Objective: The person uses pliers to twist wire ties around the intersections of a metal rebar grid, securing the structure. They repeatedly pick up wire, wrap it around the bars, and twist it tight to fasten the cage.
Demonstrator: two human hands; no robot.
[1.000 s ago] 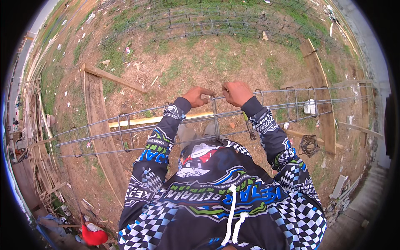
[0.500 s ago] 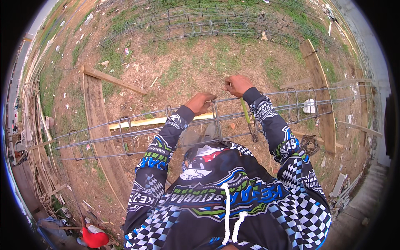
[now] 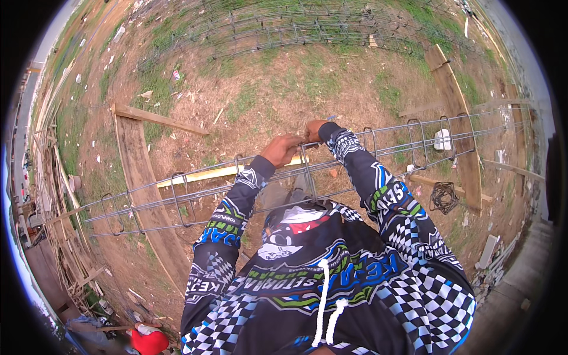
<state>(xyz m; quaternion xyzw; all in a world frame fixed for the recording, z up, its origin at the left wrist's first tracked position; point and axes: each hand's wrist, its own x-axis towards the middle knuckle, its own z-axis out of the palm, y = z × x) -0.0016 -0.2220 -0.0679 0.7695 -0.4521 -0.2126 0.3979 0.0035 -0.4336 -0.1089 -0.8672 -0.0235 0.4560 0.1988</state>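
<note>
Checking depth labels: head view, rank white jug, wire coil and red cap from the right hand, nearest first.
1. White jug: to the right of the right hand, behind the rebar cage.
2. Wire coil: lower right, on the ground.
3. Red cap: far lower left, at the picture's edge.

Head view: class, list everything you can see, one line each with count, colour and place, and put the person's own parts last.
rebar cage: one, grey steel, lying across the middle from left to right
second rebar cage: one, grey, on the grass at the top
yellow bar: one, yellow, under the near cage left of centre
wooden planks: several, brown, on the ground at left; more at right
wire coil: one, dark, on the ground at right
white container: one, white, behind the cage at right
red object: one, red, bottom left
left hand: one, on the cage's top bar at a stirrup
right hand: one, on the same top bar, beside the left
sleeves: two, patterned black, blue, green, white
</note>
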